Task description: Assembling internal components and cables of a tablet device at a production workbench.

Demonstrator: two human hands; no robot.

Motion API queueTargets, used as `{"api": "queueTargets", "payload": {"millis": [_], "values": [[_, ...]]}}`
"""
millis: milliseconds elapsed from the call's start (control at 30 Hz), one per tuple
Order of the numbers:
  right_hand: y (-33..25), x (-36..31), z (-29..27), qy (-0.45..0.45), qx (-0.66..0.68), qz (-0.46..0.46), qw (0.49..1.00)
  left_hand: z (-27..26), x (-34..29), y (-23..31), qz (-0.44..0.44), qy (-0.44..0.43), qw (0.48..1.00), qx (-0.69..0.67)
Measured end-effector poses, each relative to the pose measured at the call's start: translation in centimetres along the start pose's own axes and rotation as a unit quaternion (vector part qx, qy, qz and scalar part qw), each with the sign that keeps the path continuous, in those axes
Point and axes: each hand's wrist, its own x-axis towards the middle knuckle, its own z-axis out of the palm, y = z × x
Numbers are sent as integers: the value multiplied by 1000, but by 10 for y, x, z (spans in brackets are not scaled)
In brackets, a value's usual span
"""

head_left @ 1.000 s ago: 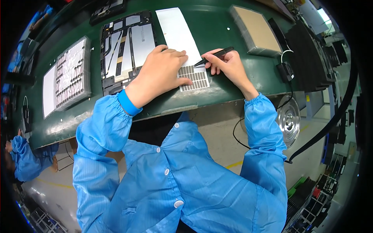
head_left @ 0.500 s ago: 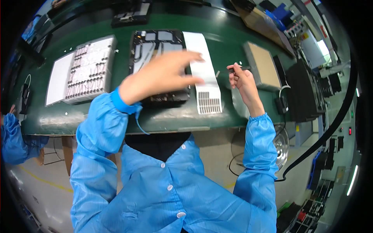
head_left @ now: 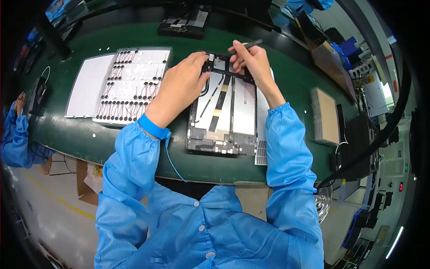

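Observation:
An opened tablet (head_left: 244, 114), black-framed with a silvery inside and dark ribbon cables, lies on the green bench before me. My left hand (head_left: 181, 85) rests over its upper left corner, thumb and fingers closed about the edge. Above the tablet's far end, my right hand (head_left: 253, 65) grips dark tweezers (head_left: 255, 43), their back end pointing up to the right. The tweezer tips are hidden by the fingers. A white sheet with rows of grey labels (head_left: 260, 153) sticks out along the tablet's right side, partly covered by my right arm.
To the left stands a pale tray (head_left: 127, 94) of small round black parts with wires, beside a white panel (head_left: 87, 85). A tan-topped stack (head_left: 325, 115) is on the right. Another opened device (head_left: 184, 21) lies farther back. A person's blue sleeve (head_left: 18, 139) shows at far left.
My left hand has come down onto the tablet's upper left corner. The right hand, with the tweezers, has moved left and away from me, over the tablet's far end. The view has shifted.

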Motion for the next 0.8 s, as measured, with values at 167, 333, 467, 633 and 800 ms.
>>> {"api": "queueTargets", "payload": {"millis": [167,333,467,633,800], "values": [[3,0,0,-22,-7,1,1000,0,2,2,12,-11,999,43],[2,1,-1,-30,-19,-1,999,-1,5,9,-5,-29,998,56],[10,4,-2,-29,-22,-20,999,0,6,12,2,-46,997,67],[8,2,4,-21,-51,-17,998,0,5,11,15,-47,994,99],[1,-5,3,13,-11,-14,1000,1,6,12,45,-41,992,106]]}}
